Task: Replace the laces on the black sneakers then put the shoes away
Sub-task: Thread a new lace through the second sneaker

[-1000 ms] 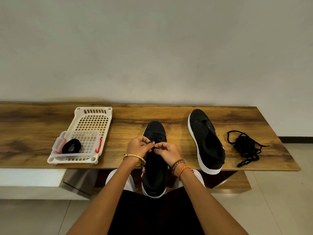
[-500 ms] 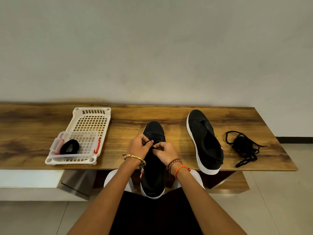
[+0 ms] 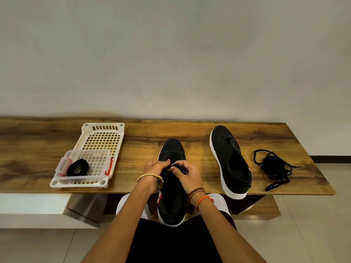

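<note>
Wooden worktop [image 3: 47,149]: sneaker [image 3: 171,202] at 6 o'clock, left hand [image 3: 154,168] and right hand [image 3: 187,174] both pinching its lace [image 3: 175,165]; loose laces [image 3: 275,168] at 3 o'clock.

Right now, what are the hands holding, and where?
Both the left hand and right hand pinch the black lace over the near sneaker's eyelets.

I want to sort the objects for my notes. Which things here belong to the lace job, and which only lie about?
Job:
left hand
right hand
near sneaker
lace both pinch
far sneaker
loose laces
coiled lace
clear box

Lying about:
white basket
wooden bench
</note>
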